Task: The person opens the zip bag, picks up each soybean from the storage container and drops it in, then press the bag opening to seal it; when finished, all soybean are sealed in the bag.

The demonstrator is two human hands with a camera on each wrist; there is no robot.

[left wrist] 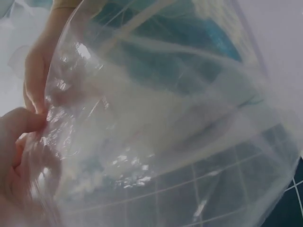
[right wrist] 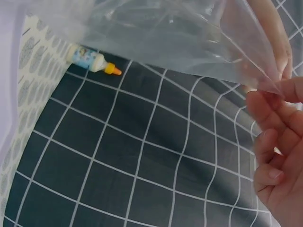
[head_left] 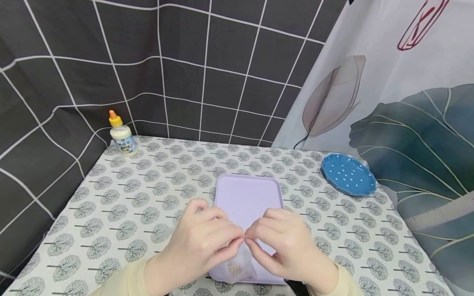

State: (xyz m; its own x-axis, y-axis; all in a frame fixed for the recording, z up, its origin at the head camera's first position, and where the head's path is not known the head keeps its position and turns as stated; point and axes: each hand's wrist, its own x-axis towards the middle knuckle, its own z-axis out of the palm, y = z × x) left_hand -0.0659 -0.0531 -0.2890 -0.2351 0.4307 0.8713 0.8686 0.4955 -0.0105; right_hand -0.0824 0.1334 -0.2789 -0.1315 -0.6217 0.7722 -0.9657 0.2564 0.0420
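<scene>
A clear plastic bag (left wrist: 142, 109) hangs from both hands, over the near part of a lilac tray (head_left: 252, 197). My left hand (head_left: 209, 238) pinches its top edge between thumb and fingers. Close beside it, my right hand (head_left: 283, 242) pinches the same edge, the fingertips of the two hands nearly meeting. Small pale beige pieces (head_left: 235, 269) show low in the bag in the head view; their kind is too blurred to make out. In the right wrist view the bag's corner runs up to the right thumb and fingertips.
A glue bottle (head_left: 124, 135) with a yellow and orange cap stands at the back left of the table. At the right lies a blue polka-dot plate (head_left: 349, 174) with a wavy rim. A tree-print cloth (head_left: 148, 193) covers the table, and a dark checked curtain (head_left: 177, 82) hangs behind.
</scene>
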